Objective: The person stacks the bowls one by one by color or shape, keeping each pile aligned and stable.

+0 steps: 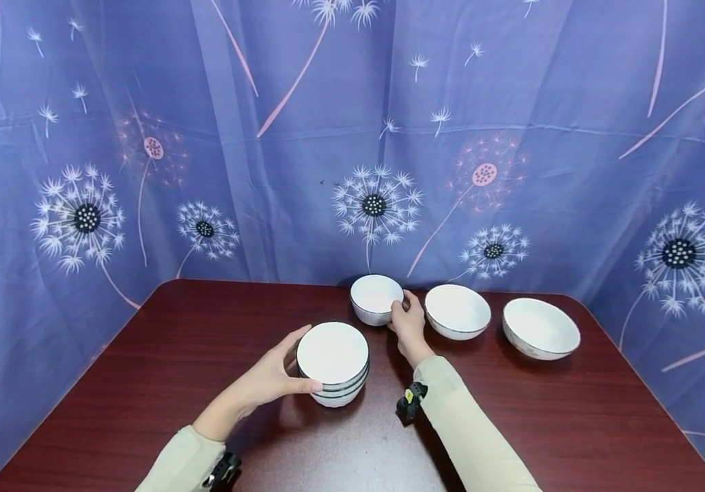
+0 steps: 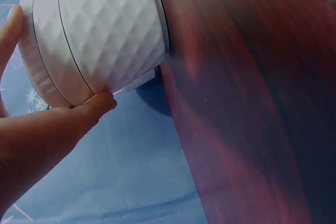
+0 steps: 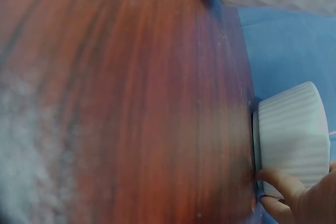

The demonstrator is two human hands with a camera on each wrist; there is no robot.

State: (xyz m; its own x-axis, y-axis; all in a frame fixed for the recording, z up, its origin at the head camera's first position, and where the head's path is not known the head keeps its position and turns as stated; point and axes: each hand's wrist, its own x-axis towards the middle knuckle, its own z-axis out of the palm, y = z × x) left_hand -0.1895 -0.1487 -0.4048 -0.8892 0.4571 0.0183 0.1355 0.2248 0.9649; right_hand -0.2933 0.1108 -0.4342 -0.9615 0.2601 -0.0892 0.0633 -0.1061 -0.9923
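Note:
My left hand [image 1: 266, 376] holds a stack of white bowls [image 1: 333, 354] near the middle of the table, thumb at the front and fingers round the left side. Dark lines mark the rims, and in the left wrist view the dimpled outer wall [image 2: 110, 24] of the stack shows. Farther back, my right hand [image 1: 410, 322] grips a small white bowl [image 1: 376, 294] by its right side. Vertical ribs cover that bowl's outside [image 3: 294, 135] in the right wrist view, where the fingertips reach down by its base. Part of the left fingers is hidden behind the stack.
Right of my right hand stands a white bowl [image 1: 457, 309] with a dark rim. Beyond it, a wider white bowl [image 1: 540, 326] has a faint pattern outside. The dark red wooden table [image 1: 205, 321] ends at a blue dandelion curtain [image 1: 291, 205].

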